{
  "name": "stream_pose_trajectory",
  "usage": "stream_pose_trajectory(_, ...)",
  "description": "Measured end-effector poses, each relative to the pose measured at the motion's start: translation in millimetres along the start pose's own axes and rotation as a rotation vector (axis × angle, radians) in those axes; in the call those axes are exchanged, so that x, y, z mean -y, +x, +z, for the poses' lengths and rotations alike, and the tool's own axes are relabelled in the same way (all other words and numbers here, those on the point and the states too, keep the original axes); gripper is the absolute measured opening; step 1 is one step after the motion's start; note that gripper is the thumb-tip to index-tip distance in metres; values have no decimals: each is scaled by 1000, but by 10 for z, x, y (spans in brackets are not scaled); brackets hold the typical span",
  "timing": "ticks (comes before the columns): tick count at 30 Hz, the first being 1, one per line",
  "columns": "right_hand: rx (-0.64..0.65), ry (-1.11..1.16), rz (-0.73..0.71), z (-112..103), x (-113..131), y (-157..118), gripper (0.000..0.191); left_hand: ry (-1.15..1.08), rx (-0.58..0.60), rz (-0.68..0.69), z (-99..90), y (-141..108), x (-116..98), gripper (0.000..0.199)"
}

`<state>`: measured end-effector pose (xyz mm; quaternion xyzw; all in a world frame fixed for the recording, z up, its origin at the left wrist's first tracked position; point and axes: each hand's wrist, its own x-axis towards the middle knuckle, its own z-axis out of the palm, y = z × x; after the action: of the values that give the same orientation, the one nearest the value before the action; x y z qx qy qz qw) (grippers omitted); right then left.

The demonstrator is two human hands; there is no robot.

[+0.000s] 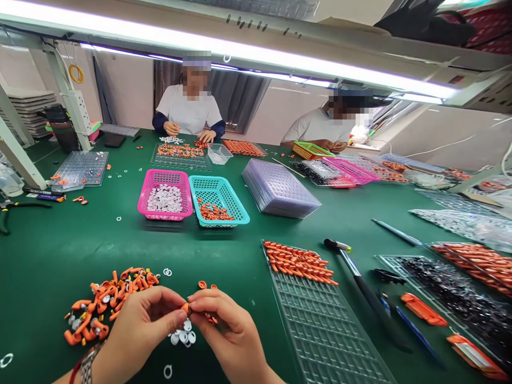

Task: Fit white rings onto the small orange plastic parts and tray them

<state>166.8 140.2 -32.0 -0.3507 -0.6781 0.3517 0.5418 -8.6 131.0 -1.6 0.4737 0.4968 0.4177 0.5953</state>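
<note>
Near the front of the green table, my left hand [138, 330] and my right hand [230, 328] meet fingertip to fingertip. Between them they pinch a small orange earbud shell [185, 308], mostly covered by the fingers. Beside my left hand spreads a pile of orange earbud shells [96, 306], some with yellow and silvery bits. White oval caps [186, 336] lie in a small heap below my fingertips. A few orange shell pieces [202, 285] sit just behind my right hand, partly hidden by it. White rings [167, 272] are scattered around.
At right, a clear tray [320, 325] holds rows of orange shells at its far end. A hammer [360, 282] lies beside it. Farther back stand a pink basket [144, 197], a turquoise basket [236, 205] and stacked clear trays [280, 186]. Two people work across the table.
</note>
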Motion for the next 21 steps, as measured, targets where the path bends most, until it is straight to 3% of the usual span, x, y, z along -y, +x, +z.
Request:
stream_pose_trajectory(12,-2,56,18,6,24,0,23,-20,-29,-20,33,-2,-47,19)
stream_pose_trajectory(21,-19,99,37,20,-11,-29,26,-26,-68,13,64,-49,9,11)
